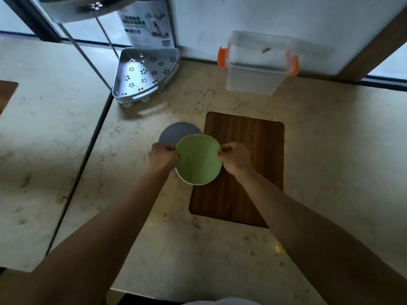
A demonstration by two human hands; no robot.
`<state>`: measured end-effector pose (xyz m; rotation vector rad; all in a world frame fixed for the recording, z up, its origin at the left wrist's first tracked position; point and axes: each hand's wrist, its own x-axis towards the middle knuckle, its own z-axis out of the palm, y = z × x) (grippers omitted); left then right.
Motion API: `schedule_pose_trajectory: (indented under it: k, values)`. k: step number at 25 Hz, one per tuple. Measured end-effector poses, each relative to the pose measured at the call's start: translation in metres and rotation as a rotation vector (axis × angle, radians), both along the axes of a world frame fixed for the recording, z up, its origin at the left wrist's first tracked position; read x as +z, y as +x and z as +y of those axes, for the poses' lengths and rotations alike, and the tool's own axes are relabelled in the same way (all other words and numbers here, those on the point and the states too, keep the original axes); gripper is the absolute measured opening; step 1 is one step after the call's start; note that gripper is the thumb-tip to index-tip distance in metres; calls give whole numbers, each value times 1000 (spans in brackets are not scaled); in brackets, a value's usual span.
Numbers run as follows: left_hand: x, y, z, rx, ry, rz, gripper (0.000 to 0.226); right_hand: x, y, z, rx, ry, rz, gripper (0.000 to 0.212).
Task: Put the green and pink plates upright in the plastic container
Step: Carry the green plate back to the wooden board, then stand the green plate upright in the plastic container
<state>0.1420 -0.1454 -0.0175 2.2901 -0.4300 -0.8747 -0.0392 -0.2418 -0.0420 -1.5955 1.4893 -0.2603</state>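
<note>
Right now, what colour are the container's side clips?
Orange clips on the container, head view.

I see marble counter (220, 249) w/ wooden board (246, 164), grey disc (174, 132), corner rack (145, 75) & clear plastic container (257, 69).

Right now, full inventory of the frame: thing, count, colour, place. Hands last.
green plate: 1, green, held over the near left corner of the board
round plate: 1, looks greyish, flat on the counter, partly under the green one
cutting board: 1, dark wood, centre counter
plastic container: 1, clear with orange clips, far right by the wall, blurred
corner rack: 1, pale grey, perforated, far left corner
printed box: 1, white, behind the rack
counter: 1, beige marble
left hand: gripping the plate's left rim
right hand: gripping its right rim
</note>
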Motion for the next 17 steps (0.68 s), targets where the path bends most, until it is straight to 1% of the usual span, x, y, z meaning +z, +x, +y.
schedule_pose_trajectory:
  k: [2,5,8,11,13,15,17]
  values:
    - [1,22,-3,-7,12,-30,6,-2,24,-6,1,-7,-2,22]
    - [-4,48,-12,-1,-2,-23,24,-7,52,-15,-1,-30,1,19]
    - [-14,67,-21,17,-26,-16,30,-14,71,-27,6,-41,4,22]
    - [-25,76,-28,9,-13,-22,29,-25,81,-35,36,-51,63,22]
    - [-32,77,-29,-9,2,-53,29,-30,83,-34,66,-111,112,19]
    - [-37,75,-28,-36,-4,-92,29,-35,83,-29,91,-186,126,22]
    - [-40,71,-28,-78,-32,-136,27,-40,82,-25,99,-214,140,26]
